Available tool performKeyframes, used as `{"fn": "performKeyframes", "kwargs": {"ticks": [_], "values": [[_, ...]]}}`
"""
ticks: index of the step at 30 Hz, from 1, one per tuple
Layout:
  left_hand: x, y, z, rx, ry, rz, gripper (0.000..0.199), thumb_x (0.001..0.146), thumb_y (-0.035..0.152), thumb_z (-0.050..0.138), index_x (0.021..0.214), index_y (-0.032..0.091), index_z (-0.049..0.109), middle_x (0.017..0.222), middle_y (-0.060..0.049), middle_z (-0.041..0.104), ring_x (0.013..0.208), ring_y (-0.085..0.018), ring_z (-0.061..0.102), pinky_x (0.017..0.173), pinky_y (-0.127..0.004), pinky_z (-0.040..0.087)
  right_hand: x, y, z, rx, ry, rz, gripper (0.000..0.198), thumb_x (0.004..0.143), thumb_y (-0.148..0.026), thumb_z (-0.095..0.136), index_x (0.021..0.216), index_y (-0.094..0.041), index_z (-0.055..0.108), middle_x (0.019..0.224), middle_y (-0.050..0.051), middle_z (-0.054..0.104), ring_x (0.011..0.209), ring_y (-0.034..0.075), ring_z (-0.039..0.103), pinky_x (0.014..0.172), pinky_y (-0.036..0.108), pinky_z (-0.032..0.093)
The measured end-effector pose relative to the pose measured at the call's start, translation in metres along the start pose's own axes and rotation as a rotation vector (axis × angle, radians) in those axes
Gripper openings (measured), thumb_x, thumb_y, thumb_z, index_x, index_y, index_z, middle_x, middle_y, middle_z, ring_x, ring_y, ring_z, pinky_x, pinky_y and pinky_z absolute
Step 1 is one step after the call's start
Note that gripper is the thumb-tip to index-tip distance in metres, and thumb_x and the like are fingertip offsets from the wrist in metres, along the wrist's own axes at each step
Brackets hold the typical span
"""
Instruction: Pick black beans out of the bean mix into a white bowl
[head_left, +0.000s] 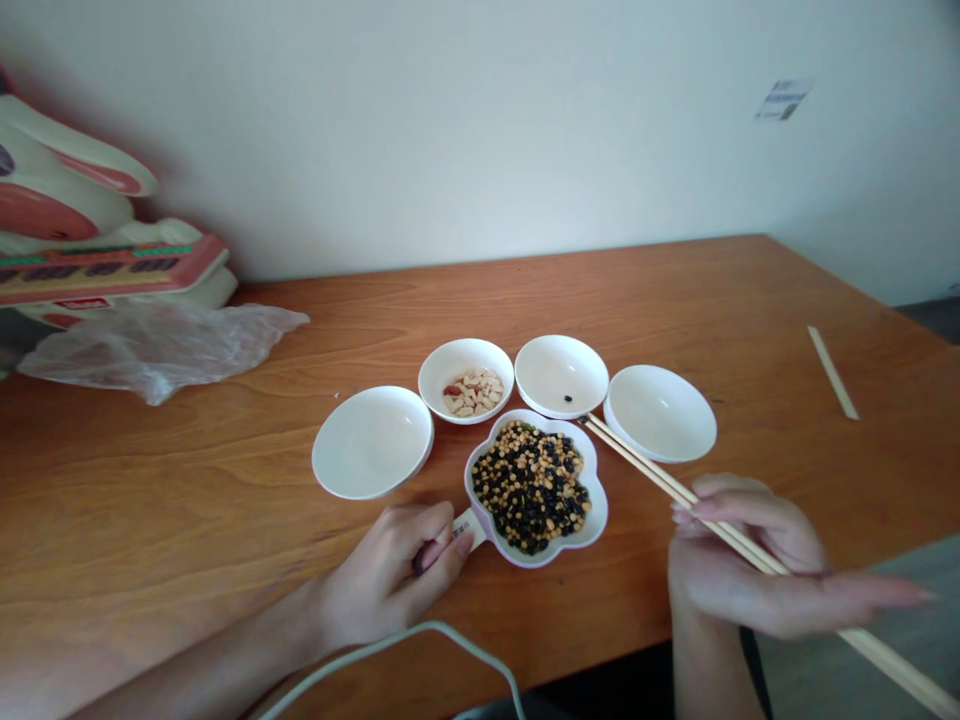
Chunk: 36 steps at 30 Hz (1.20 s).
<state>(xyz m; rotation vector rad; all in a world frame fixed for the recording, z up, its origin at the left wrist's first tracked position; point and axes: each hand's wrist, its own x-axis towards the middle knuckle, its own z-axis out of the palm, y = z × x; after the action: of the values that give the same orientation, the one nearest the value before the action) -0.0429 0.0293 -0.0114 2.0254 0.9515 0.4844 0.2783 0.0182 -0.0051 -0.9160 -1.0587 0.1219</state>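
My left hand (401, 570) is closed around the handle of a flower-shaped dish (596, 515). Mixed black and yellow beans (529, 480) fill the dish. My right hand (750, 560) grips a pair of wooden chopsticks (660, 475). Their tips lie between the dish and the front rim of a white bowl (559, 350), and a small dark bean seems to be pinched there. Inside that bowl lies one black bean (568, 399). To its left, another white bowl (465, 348) contains peeled peanuts (476, 392).
Empty white bowls flank the row, one on the left (367, 440) and one on the right (664, 410). A clear plastic bag (172, 340) and a dog-shaped toy keyboard (112, 265) occupy the far left. A paper strip (832, 372) lies right; a cable (420, 630) crosses in front.
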Motion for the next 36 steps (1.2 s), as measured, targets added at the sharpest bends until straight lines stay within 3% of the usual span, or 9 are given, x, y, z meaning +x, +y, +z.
{"fn": "performKeyframes", "kwargs": {"ticks": [6, 10, 15, 23, 36], "values": [[0.0, 0.0, 0.001, 0.013, -0.001, -0.01, 0.033, 0.101, 0.023, 0.05, 0.072, 0.021, 0.033, 0.064, 0.007, 0.038, 0.056, -0.008, 0.034, 0.056, -0.023, 0.029, 0.013, 0.008, 0.025, -0.101, 0.089, -0.033, 0.084, 0.095, -0.074, 0.016, 0.052, -0.022, 0.065, 0.046, 0.004, 0.058, 0.049, 0.02, 0.059, 0.054, 0.035, 0.043], [-0.002, 0.0, 0.0, 0.023, -0.014, -0.015, 0.033, 0.101, 0.023, 0.049, 0.072, 0.021, 0.034, 0.065, 0.006, 0.04, 0.056, -0.008, 0.035, 0.057, -0.024, 0.03, 0.007, 0.012, 0.023, -0.119, 0.072, 0.018, 0.084, 0.095, -0.073, 0.016, 0.053, -0.022, 0.066, 0.048, 0.005, 0.059, 0.051, 0.02, 0.059, 0.057, 0.036, 0.044], [-0.002, -0.002, 0.001, 0.019, -0.007, -0.002, 0.033, 0.101, 0.022, 0.05, 0.072, 0.022, 0.033, 0.065, 0.006, 0.04, 0.056, -0.008, 0.035, 0.057, -0.024, 0.03, -0.006, 0.004, 0.011, 0.001, -0.093, 0.19, 0.083, 0.097, -0.072, 0.013, 0.06, -0.022, 0.069, 0.049, 0.005, 0.058, 0.054, 0.022, 0.059, 0.062, 0.039, 0.044], [0.0, 0.0, 0.0, -0.005, -0.008, 0.003, 0.033, 0.101, 0.022, 0.049, 0.072, 0.022, 0.033, 0.063, 0.007, 0.038, 0.055, -0.008, 0.033, 0.056, -0.024, 0.029, -0.021, -0.001, 0.027, -0.055, -0.405, 0.392, 0.081, 0.099, -0.07, 0.009, 0.073, -0.021, 0.069, 0.07, 0.005, 0.063, 0.065, 0.019, 0.056, 0.06, 0.034, 0.039], [0.002, 0.0, 0.0, -0.009, 0.002, 0.003, 0.034, 0.1, 0.022, 0.049, 0.071, 0.022, 0.032, 0.063, 0.007, 0.038, 0.055, -0.008, 0.034, 0.055, -0.024, 0.029, -0.025, 0.009, 0.026, -0.108, -0.448, 0.385, 0.08, 0.101, -0.066, 0.009, 0.075, -0.02, 0.068, 0.073, 0.006, 0.065, 0.063, 0.018, 0.054, 0.056, 0.033, 0.039]]}}
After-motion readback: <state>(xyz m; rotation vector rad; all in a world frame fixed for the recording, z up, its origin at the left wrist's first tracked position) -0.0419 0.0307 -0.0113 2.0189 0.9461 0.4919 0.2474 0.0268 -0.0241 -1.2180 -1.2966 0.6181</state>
